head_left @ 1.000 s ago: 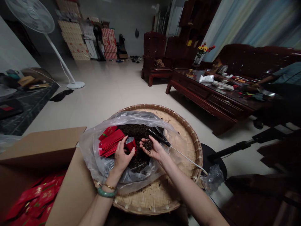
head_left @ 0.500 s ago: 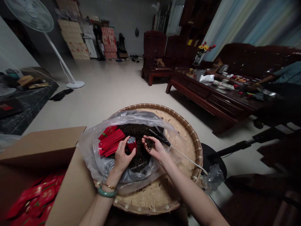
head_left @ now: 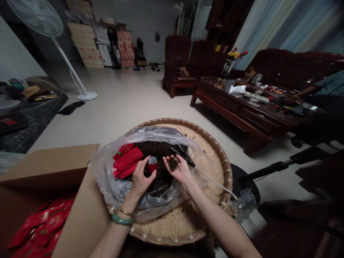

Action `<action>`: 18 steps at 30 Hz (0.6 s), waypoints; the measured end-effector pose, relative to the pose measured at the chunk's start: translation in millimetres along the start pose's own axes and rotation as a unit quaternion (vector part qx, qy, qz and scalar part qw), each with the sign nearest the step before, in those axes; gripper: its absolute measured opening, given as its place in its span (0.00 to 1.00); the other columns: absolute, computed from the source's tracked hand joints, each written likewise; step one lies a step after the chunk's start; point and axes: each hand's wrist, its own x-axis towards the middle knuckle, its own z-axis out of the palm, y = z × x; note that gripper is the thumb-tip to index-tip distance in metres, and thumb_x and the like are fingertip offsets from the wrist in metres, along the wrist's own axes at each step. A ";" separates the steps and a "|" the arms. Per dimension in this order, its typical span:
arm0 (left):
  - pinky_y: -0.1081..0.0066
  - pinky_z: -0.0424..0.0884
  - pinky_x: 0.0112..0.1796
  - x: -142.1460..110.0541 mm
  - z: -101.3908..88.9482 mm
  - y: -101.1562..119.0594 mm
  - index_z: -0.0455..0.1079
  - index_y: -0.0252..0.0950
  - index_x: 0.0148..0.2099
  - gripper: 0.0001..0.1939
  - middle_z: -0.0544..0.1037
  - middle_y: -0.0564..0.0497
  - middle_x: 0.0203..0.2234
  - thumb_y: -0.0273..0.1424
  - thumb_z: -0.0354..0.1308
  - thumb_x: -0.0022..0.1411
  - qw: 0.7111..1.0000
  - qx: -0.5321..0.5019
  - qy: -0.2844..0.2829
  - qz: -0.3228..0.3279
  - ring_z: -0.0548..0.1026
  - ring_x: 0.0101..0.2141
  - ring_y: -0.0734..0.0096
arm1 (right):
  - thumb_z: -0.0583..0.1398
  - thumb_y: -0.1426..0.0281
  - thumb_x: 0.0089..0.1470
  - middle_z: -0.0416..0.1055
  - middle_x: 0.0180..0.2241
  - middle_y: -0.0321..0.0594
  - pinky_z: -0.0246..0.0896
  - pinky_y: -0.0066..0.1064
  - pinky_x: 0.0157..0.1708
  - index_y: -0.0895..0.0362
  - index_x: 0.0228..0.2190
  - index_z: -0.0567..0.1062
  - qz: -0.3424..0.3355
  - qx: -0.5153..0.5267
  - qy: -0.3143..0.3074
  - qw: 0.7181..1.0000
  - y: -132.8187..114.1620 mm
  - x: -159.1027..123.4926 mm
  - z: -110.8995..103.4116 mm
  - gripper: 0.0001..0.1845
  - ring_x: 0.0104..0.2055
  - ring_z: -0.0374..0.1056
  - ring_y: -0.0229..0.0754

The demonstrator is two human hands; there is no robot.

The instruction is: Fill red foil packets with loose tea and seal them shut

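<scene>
With its fingers curled round the sides, my left hand (head_left: 139, 179) holds a small red packet (head_left: 152, 165) upright, its silvery lining showing at the top. My right hand (head_left: 181, 172) is palm up just to the right, cupping a small heap of dark dried tea leaves (head_left: 173, 164). Both hands are over a clear plastic bag (head_left: 103, 186) spread open, with more loose tea (head_left: 157, 147) inside. A stack of flat red packets (head_left: 129, 163) lies on the tea at the left. Beyond my right hand rests a black tong-like tool (head_left: 188, 159) with a white cord.
The bag sits on a round woven bamboo tray (head_left: 215, 143). At the left stands an open cardboard box (head_left: 72, 211) with several red packets (head_left: 43, 225) inside. A black stand (head_left: 268, 168) is at the right. Farther off are a wooden table (head_left: 242, 114) and a white fan (head_left: 87, 96).
My right hand has shifted slightly to the right and its fingers have spread a little, showing more of the tea. My left hand holds the packet nearly as before.
</scene>
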 end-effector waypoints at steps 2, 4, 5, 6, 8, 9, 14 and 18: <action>0.68 0.71 0.37 -0.3 0.0 0.1 0.56 0.39 0.59 0.28 0.69 0.47 0.40 0.31 0.57 0.56 1.000 0.006 0.002 0.006 0.71 0.37 0.67 | 0.46 0.65 0.60 0.75 0.30 0.49 0.71 0.38 0.35 0.61 0.27 0.72 -0.016 -0.004 -0.029 0.999 2.0 -1.3 1.5 0.20 0.37 0.73 0.44; 0.68 0.72 0.37 -1.0 0.1 0.0 0.54 0.39 0.60 0.30 0.69 0.47 0.40 0.31 0.58 0.56 1.000 0.012 0.006 0.023 0.71 0.38 0.66 | 0.46 0.64 0.60 0.76 0.32 0.49 0.70 0.39 0.38 0.61 0.30 0.73 -0.035 -0.017 -0.049 0.998 2.8 -1.6 1.9 0.21 0.39 0.72 0.45; 0.68 0.72 0.37 -1.3 0.1 0.0 0.54 0.40 0.60 0.31 0.69 0.47 0.40 0.31 0.57 0.56 0.999 0.016 0.006 0.038 0.71 0.39 0.66 | 0.46 0.63 0.60 0.76 0.32 0.49 0.69 0.40 0.38 0.61 0.30 0.73 -0.045 -0.023 -0.053 0.997 2.8 -1.5 1.9 0.21 0.39 0.72 0.45; 0.68 0.72 0.38 -1.8 0.2 0.1 0.54 0.41 0.60 0.30 0.68 0.47 0.40 0.31 0.57 0.56 0.998 0.022 0.003 0.058 0.71 0.40 0.66 | 0.46 0.63 0.60 0.76 0.32 0.48 0.69 0.39 0.39 0.61 0.31 0.73 -0.054 -0.029 -0.054 0.997 2.7 -1.4 2.0 0.20 0.38 0.73 0.44; 0.66 0.71 0.40 -2.7 0.1 0.7 0.56 0.42 0.59 0.27 0.68 0.47 0.41 0.30 0.56 0.57 0.994 0.038 -0.006 0.097 0.71 0.41 0.65 | 0.46 0.63 0.60 0.76 0.30 0.47 0.69 0.39 0.38 0.60 0.30 0.73 -0.066 -0.039 -0.055 0.996 2.2 -1.8 3.1 0.20 0.36 0.73 0.43; 0.66 0.71 0.42 -3.1 0.0 1.3 0.58 0.43 0.58 0.26 0.68 0.47 0.42 0.29 0.56 0.57 0.993 0.047 -0.010 0.112 0.71 0.41 0.65 | 0.46 0.63 0.60 0.76 0.28 0.46 0.69 0.38 0.37 0.60 0.30 0.73 -0.069 -0.043 -0.057 0.995 2.0 -2.5 4.2 0.20 0.34 0.73 0.43; 0.65 0.72 0.41 -4.1 -1.1 4.5 0.57 0.42 0.57 0.26 0.69 0.46 0.43 0.28 0.57 0.57 0.988 0.073 -0.009 0.139 0.71 0.41 0.64 | 0.45 0.62 0.61 0.74 0.24 0.42 0.69 0.38 0.36 0.59 0.28 0.72 -0.082 -0.054 -0.067 0.993 2.5 -11.2 15.9 0.22 0.31 0.72 0.42; 0.67 0.73 0.38 -3.4 -2.4 6.7 0.58 0.42 0.56 0.25 0.68 0.46 0.42 0.28 0.57 0.56 0.985 0.090 -0.022 0.147 0.72 0.40 0.64 | 0.45 0.61 0.60 0.73 0.24 0.42 0.69 0.40 0.37 0.59 0.29 0.72 -0.107 -0.057 -0.081 0.989 3.8 -20.2 30.0 0.22 0.32 0.71 0.43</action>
